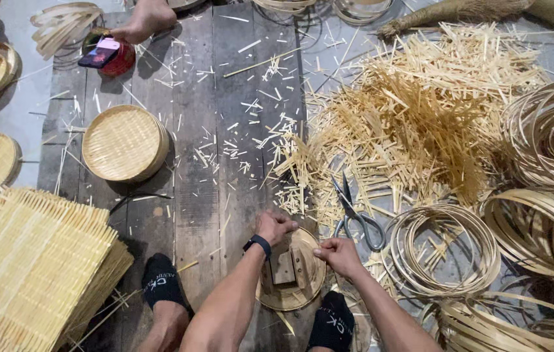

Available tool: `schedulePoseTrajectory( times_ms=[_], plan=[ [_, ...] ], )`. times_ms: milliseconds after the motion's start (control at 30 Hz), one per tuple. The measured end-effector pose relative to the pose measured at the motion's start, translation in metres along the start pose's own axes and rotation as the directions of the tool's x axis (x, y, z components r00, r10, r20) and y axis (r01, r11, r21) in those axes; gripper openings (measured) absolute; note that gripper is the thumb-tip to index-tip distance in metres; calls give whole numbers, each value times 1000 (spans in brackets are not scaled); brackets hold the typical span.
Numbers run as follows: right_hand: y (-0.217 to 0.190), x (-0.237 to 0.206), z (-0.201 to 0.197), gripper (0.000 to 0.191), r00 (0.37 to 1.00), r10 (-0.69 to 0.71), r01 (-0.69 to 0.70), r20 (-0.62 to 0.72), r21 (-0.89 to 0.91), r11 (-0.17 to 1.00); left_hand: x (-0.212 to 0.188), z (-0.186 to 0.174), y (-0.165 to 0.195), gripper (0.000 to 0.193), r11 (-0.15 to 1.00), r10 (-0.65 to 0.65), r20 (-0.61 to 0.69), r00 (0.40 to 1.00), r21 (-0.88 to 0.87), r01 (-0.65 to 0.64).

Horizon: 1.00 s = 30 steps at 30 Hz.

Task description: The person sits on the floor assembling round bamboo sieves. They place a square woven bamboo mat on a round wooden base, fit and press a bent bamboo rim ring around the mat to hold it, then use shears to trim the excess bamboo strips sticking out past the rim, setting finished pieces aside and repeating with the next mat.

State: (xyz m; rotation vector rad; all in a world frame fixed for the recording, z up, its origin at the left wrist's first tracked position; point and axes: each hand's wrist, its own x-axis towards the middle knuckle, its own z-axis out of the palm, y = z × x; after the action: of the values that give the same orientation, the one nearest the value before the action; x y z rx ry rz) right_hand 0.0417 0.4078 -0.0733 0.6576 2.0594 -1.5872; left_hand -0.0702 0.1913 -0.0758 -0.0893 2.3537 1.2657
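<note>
The round bamboo tray [293,296] lies on the plank floor [205,163] between my two black-socked feet, with a small wooden block [284,267] resting on its middle. My left hand [274,226] is curled over its far rim, fingers pressed together on the edge; my right hand [337,253] grips the rim on the other side, fingers pinching what looks like a thin strip, though I cannot make it out for sure. By my judgement this tray is partly made: the woven disc sits in its hoop, but the edge is not yet finished like the done basket tray [125,143] lying further out to my left. Just beyond my right hand lie the scissors [357,215], beside a great heap of bamboo offcuts [414,124]. Coils of bamboo hoops [443,251] wait to my right, and a stack of woven square mats [32,261] to my left. Someone else's foot [146,18] rests at the far end of the planks.
</note>
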Motion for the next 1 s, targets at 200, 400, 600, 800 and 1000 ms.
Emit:
schedulePoseTrajectory(
  times_ms=[200, 400, 600, 800, 1000],
  plan=[
    [-6, -18, -1, 36, 988, 153, -152, 9, -65, 986, -14, -23, 6, 32, 975, 58, -158, 986, -203, -90],
    [18, -45, 6, 28, 980, 185, -199, 75, 302, 932, -86, -70, -54, 28, 953, -302, -121, 945, -64, 296],
    [23, -36, 10, 23, 974, 225, -223, 30, 311, 924, -80, -67, -82, 27, 760, -494, 70, 867, -450, 469],
    [-1, -47, -1, 22, 970, 189, -241, 155, 487, 839, -111, -72, -61, 38, 665, -437, 61, 897, -649, 368],
    [12, -62, 18, 18, 939, 276, -335, 204, 360, 871, -190, -10, -68, 29, 239, -402, 346, 848, -854, 462]
  ],
)
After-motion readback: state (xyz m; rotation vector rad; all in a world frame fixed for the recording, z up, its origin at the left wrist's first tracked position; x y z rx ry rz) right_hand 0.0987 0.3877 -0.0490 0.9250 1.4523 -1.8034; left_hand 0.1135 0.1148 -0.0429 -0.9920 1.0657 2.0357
